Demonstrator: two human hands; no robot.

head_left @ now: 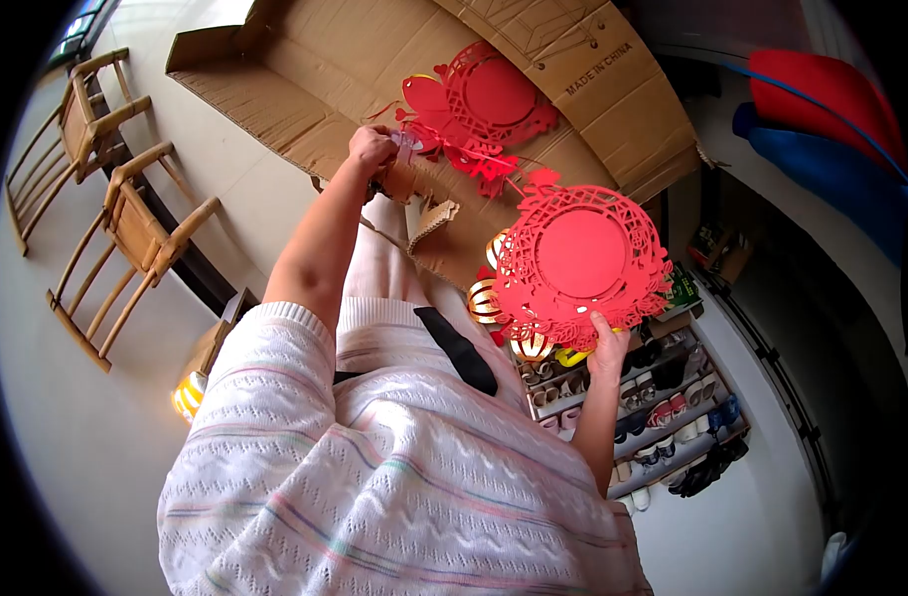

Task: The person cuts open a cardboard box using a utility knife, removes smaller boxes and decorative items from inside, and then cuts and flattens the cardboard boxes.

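My right hand [609,348] grips the lower edge of a red cut-out decoration [583,253], with a plain round middle and a lacy border. My left hand [373,147] is closed, fingers pinched on a small clear plastic piece [407,145]. Just beyond it, a second red cut-out decoration [492,91] with a round middle lies on the cardboard. Red cut-out flower and heart shapes [474,164] stretch between the two decorations. Whether they are joined to either one, I cannot tell.
A large open cardboard box [325,99] with torn edges spreads ahead. Lit gold-striped lanterns [484,300] glow below the near decoration. A shoe rack [663,407] with several shoes stands lower right. Wooden chairs [141,223] are at left; red and blue items [822,149] at upper right.
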